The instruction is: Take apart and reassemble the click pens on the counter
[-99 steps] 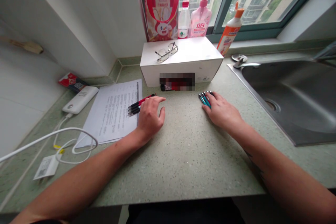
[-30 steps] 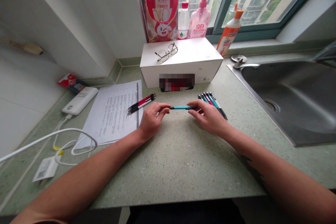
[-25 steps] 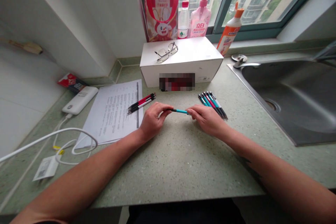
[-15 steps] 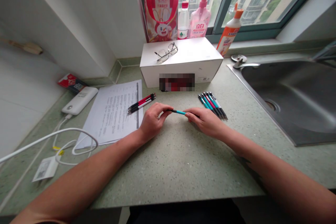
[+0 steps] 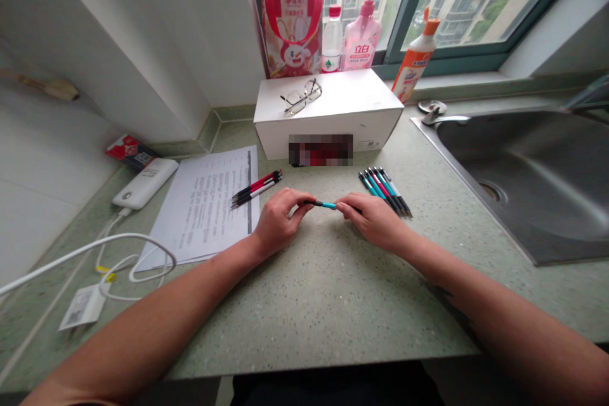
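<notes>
A teal and black pen (image 5: pixel 327 205) is held level over the counter between both hands. The fingers of my left hand (image 5: pixel 281 217) pinch its black end. My right hand (image 5: pixel 373 221) is closed around the other end, which its fingers hide. Just beyond my right hand lies a row of several pens (image 5: pixel 384 190) with teal, red and white barrels. To the left, a few more pens (image 5: pixel 257 188), red, black and white, rest on the edge of the printed sheets (image 5: pixel 200 209).
A white box (image 5: pixel 328 114) with eyeglasses (image 5: pixel 301 99) on top stands at the back. On the right is a steel sink (image 5: pixel 523 177). A power bank (image 5: pixel 146 183), a white cable (image 5: pixel 137 236) and a charger (image 5: pixel 84 306) lie on the left. Bottles (image 5: pixel 362 38) stand by the window.
Almost nothing differs. My hands stay in the same place on the pen, with only a slight shift of the fingers and of the camera's view.
</notes>
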A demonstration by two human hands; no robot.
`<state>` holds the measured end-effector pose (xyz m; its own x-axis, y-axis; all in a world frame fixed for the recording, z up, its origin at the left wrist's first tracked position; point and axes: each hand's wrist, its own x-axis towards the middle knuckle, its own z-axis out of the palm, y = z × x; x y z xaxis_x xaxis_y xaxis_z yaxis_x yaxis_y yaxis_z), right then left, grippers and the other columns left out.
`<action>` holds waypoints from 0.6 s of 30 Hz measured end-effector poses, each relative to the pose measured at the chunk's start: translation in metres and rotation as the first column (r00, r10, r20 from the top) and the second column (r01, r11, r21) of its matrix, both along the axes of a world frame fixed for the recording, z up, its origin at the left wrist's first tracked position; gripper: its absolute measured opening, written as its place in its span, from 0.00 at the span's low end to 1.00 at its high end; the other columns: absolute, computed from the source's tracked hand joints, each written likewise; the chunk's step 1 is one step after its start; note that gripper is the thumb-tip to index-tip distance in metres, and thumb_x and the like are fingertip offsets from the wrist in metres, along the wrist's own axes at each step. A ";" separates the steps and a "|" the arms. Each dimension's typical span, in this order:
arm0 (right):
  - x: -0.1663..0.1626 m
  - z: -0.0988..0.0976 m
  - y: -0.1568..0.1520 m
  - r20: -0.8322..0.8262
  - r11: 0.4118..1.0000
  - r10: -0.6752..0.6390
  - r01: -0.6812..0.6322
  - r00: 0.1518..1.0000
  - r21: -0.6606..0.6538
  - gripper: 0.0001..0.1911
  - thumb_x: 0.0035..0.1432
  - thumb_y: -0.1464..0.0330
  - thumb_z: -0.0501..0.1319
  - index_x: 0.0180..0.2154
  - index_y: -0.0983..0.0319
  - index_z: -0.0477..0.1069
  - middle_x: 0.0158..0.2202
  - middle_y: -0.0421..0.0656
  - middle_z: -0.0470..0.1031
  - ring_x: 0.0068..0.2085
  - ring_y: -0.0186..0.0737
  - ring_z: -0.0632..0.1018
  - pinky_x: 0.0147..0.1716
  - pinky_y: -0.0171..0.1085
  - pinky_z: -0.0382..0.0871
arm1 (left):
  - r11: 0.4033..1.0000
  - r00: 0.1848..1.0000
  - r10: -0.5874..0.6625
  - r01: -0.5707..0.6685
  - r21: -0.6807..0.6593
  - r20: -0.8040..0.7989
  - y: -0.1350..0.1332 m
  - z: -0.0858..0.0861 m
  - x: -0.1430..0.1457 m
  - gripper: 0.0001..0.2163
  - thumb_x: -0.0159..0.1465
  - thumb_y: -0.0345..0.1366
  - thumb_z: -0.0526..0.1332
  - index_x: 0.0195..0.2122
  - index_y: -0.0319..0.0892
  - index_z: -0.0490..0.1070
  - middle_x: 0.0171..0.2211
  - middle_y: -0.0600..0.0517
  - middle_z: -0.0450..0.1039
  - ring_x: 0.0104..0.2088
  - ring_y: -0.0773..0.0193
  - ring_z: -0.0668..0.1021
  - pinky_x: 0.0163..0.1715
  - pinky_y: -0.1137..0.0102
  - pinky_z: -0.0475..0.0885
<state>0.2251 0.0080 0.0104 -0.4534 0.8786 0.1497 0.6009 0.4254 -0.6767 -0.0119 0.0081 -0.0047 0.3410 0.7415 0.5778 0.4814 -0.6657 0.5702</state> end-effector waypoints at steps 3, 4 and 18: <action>0.001 -0.002 0.000 -0.036 0.998 -0.029 0.032 0.999 0.061 0.08 0.66 0.64 0.60 0.39 0.61 0.74 0.37 0.45 0.77 0.38 0.42 0.76 0.37 0.40 0.68 | 1.000 1.000 -0.002 0.002 -0.001 -0.018 0.000 0.001 0.000 0.04 0.68 0.31 0.63 0.43 0.41 0.76 0.36 0.49 0.80 0.38 0.60 0.79 0.40 0.63 0.74; 0.001 -0.002 0.000 -0.045 0.997 -0.038 0.041 0.998 0.065 0.07 0.64 0.64 0.62 0.41 0.61 0.74 0.38 0.45 0.77 0.38 0.42 0.76 0.37 0.40 0.68 | 1.000 1.000 -0.001 0.001 -0.003 -0.024 0.000 0.001 0.000 0.04 0.68 0.31 0.63 0.43 0.41 0.76 0.36 0.49 0.80 0.37 0.60 0.79 0.39 0.63 0.74; 0.000 -0.001 -0.001 0.013 0.999 -0.014 0.014 1.000 -0.033 0.12 0.69 0.62 0.57 0.45 0.59 0.75 0.36 0.45 0.78 0.38 0.42 0.77 0.38 0.41 0.67 | 1.000 0.999 -0.002 0.002 -0.008 -0.045 -0.001 0.002 0.000 0.04 0.69 0.32 0.62 0.43 0.41 0.75 0.36 0.48 0.79 0.37 0.60 0.78 0.39 0.63 0.73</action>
